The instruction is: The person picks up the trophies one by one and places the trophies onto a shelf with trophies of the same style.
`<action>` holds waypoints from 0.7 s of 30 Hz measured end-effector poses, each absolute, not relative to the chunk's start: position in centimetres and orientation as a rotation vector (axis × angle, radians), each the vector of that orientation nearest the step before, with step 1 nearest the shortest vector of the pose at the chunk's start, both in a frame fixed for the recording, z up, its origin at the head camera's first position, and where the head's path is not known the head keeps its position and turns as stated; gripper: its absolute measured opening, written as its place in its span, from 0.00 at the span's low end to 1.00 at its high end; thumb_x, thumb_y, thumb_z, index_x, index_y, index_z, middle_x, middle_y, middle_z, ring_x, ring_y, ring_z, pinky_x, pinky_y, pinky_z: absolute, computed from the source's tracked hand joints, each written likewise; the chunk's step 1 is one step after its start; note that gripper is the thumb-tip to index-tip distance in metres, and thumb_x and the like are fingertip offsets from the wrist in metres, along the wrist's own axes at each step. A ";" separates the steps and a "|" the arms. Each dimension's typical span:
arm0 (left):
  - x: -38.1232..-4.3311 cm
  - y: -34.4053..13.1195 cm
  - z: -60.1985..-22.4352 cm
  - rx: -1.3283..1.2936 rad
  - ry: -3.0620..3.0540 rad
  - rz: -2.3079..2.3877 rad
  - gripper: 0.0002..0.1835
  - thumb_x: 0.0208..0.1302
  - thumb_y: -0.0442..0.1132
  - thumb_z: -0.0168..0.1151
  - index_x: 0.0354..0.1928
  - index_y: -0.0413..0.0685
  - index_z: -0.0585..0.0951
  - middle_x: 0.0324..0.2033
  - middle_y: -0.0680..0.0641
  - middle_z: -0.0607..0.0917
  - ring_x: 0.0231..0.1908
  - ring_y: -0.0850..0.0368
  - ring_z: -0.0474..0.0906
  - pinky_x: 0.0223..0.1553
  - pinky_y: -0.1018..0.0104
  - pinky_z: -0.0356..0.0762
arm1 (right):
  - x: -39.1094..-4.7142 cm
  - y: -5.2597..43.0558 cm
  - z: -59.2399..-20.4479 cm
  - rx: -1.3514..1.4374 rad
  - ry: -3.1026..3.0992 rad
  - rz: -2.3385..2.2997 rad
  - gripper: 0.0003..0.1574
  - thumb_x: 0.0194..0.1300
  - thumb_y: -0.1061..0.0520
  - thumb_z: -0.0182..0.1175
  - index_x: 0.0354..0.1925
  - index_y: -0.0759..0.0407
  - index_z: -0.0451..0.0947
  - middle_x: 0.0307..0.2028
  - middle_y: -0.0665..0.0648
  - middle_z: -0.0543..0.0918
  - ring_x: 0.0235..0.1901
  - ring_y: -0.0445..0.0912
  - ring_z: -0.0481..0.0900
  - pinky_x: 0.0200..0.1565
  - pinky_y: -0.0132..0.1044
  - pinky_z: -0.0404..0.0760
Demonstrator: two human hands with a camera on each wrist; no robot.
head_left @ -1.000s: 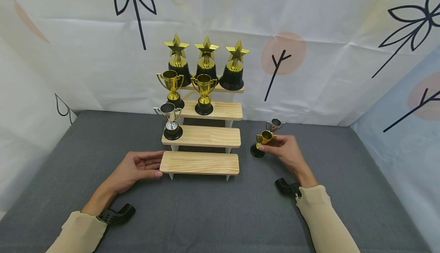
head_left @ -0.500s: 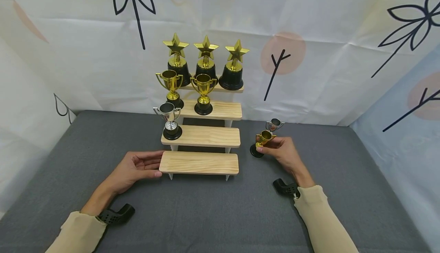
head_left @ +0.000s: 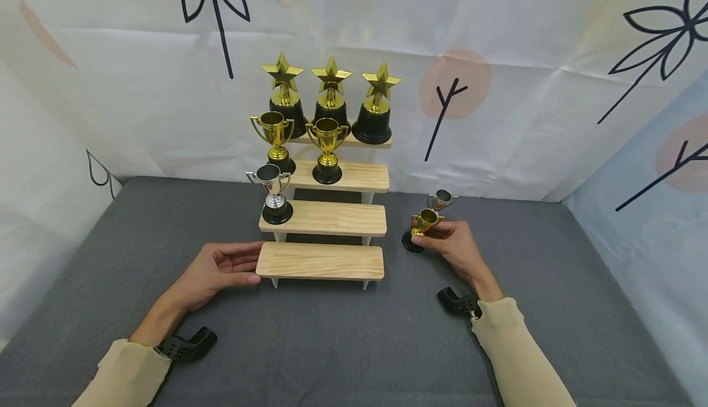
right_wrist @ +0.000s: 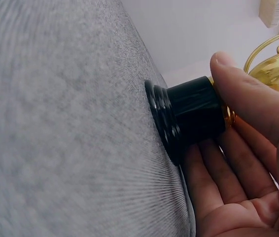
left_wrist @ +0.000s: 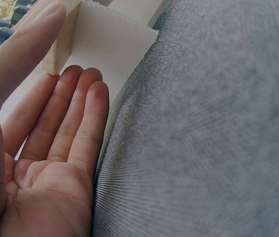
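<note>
A tiered wooden stand stands mid-table. My left hand lies at the left end of its lowest shelf, thumb and fingers extended and touching that end. In the left wrist view, the fingers lie nearly straight beside the stand's white support. Right of the stand, my right hand holds a small gold trophy cup around its stem. In the right wrist view, its black base rests on the grey cloth, with the thumb on one side and fingers on the other. Behind it is a silver trophy cup, partly hidden.
Gold star trophies fill the top shelf. Two gold cups, including one in the middle, stand on the shelf below. A silver cup is at the left of the third shelf. A white printed curtain hangs behind the grey-covered table.
My right hand shifts very slightly left and down around the gold trophy cup, its wrist turning a little. The left hand, stand and trophies stay put.
</note>
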State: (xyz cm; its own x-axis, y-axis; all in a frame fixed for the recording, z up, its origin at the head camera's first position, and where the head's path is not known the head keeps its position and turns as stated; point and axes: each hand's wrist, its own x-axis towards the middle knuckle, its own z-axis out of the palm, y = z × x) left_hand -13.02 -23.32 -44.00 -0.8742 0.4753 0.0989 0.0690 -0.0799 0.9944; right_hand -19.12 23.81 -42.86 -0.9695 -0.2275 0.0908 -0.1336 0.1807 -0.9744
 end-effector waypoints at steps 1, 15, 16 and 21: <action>-13.0 -23.3 -44.0 0.597 1.914 2.031 0.35 0.60 0.19 0.67 0.68 0.17 0.64 0.62 0.46 0.80 0.59 0.55 0.80 0.57 0.60 0.82 | -19.1 23.8 -42.9 -0.362 2.350 -1.936 0.24 0.58 0.68 0.73 0.53 0.75 0.82 0.51 0.71 0.84 0.49 0.43 0.86 0.52 0.32 0.85; -13.1 -23.3 -44.0 0.574 1.943 2.019 0.36 0.59 0.19 0.68 0.67 0.17 0.64 0.62 0.43 0.80 0.58 0.55 0.80 0.56 0.61 0.82 | -19.1 23.8 -43.0 -0.340 2.412 -1.905 0.21 0.58 0.66 0.74 0.50 0.73 0.85 0.48 0.67 0.87 0.49 0.42 0.86 0.51 0.30 0.85; -13.1 -23.3 -44.0 0.576 1.941 2.021 0.36 0.59 0.19 0.68 0.67 0.16 0.64 0.61 0.44 0.80 0.58 0.55 0.80 0.56 0.61 0.82 | -19.1 23.8 -42.9 -0.335 2.413 -1.903 0.21 0.58 0.66 0.75 0.50 0.72 0.85 0.48 0.67 0.87 0.49 0.42 0.86 0.51 0.30 0.85; -13.1 -23.4 -44.0 0.591 1.931 2.027 0.36 0.59 0.19 0.68 0.67 0.16 0.64 0.61 0.47 0.81 0.58 0.55 0.80 0.57 0.61 0.82 | -19.1 23.7 -42.9 -0.331 2.409 -1.910 0.21 0.58 0.66 0.75 0.50 0.72 0.85 0.48 0.67 0.87 0.49 0.42 0.86 0.51 0.30 0.85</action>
State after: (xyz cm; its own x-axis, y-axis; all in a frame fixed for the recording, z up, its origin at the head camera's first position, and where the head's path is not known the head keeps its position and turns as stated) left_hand -13.10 -23.36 -44.04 -0.8772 0.4694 0.1003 0.0774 -0.0680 0.9947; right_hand -19.13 23.68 -42.93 -0.9759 -0.1972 0.0937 -0.1362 0.2141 -0.9673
